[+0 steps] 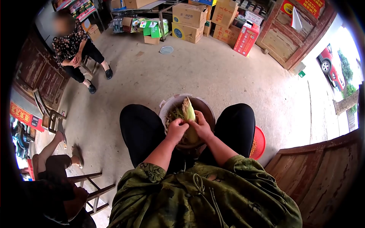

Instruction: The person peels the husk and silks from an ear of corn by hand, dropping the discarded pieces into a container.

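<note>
Beyond the corn (188, 111), grey floor (213, 78) and cardboard boxes (187, 16).

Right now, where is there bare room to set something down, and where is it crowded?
Grey concrete floor lies largely bare between the round pale basin and the brown cardboard boxes. Crowded: at the basin, where left hand and right hand hold a pale green corn cob, and beside the black right trouser leg, by the round red basket.

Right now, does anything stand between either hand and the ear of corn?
Nothing visible does. The left hand and right hand are both already on the ear of corn, which shows against the basin between the knees.
</note>
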The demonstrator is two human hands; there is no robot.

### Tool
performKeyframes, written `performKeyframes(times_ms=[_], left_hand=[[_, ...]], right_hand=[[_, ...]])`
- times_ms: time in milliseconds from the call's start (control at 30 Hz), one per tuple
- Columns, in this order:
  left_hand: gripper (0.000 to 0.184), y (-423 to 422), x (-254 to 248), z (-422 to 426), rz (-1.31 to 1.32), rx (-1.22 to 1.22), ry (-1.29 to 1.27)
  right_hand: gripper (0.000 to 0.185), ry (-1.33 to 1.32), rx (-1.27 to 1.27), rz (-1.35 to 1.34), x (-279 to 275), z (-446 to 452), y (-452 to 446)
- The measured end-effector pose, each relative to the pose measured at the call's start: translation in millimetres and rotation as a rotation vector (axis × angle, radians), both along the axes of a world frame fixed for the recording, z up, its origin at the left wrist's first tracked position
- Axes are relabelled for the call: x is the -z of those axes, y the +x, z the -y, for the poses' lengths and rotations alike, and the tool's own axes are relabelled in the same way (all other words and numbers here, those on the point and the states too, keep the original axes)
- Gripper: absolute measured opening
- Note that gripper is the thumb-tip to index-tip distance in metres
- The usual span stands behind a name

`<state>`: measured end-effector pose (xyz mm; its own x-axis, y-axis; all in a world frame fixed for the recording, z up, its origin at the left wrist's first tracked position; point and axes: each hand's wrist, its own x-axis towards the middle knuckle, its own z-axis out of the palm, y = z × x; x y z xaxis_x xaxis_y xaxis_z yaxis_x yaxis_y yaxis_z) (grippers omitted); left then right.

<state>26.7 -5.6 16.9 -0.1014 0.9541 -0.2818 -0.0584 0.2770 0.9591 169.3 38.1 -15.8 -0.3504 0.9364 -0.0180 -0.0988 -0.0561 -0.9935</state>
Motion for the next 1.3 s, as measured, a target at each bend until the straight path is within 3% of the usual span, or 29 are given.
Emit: performKeyframes(times_ms=[300, 467, 900, 1067, 1133, 1300], left_hand=[[0.008, -0.8, 4.6, -0.9, 0.069, 0.0, -0.028], [0.01, 0.1, 12.0, -0.7, -0.015, -0.013, 0.042], [0.008, -3.7, 8.5, -1.7, 0.085, 0.011, 0.015], [0.007, -13.0, -0.2, -4.5, 0.214, 0.014, -0.012], [0.007, -12.9, -14.7, -4.2, 0.519, 0.044, -0.102], [0.007, -21.6, -17.6, -3.2, 0.545, 0.137, -0.159]], right_hand=[[0.049, 0.098, 0.021, 0.081, 9.1, -0.7, -0.2], [0.049, -0.074, 0.014, 0.111, 0.8, 3.1, 0.6], [0.051, -0.125, 0.008, 0.128, 15.7, -6.2, 5.9], [0.04, -0.436, 0.13, -0.182, 5.9, -16.4, 19.3], [0.038, -0.455, 0.162, -0.209, 4.0, -19.2, 22.2], [0.031, -0.54, 0.311, -0.298, 4.2, -25.9, 29.4]])
